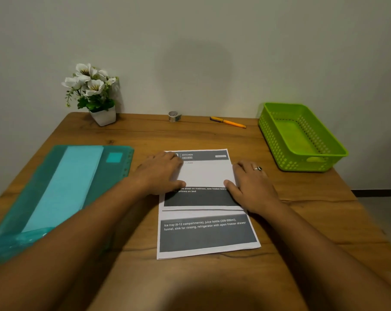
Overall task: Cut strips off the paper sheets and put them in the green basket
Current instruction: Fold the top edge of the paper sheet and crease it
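Head view, looking down at a wooden table point(145, 135). The paper sheets point(205, 234) lie in the middle, right in front of you, with the far part apparently folded toward you as a white flap point(205, 173). Your left hand point(160, 173) presses flat on the flap's left edge and your right hand point(250, 185), which wears a ring point(258, 168), on its right edge. The fingers are straight and close together, thumbs out along the near edge. The green basket point(313, 163) sits well apart at the far right, with no strips in it. This looks like creasing a line for a strip: press evenly, line up the side edges, and sweep outward for a sharp, straight fold. An orange pen-like tool point(228, 122) lies at the back; whether it cuts is unclear. A teal folder point(62, 187) lies to the left.
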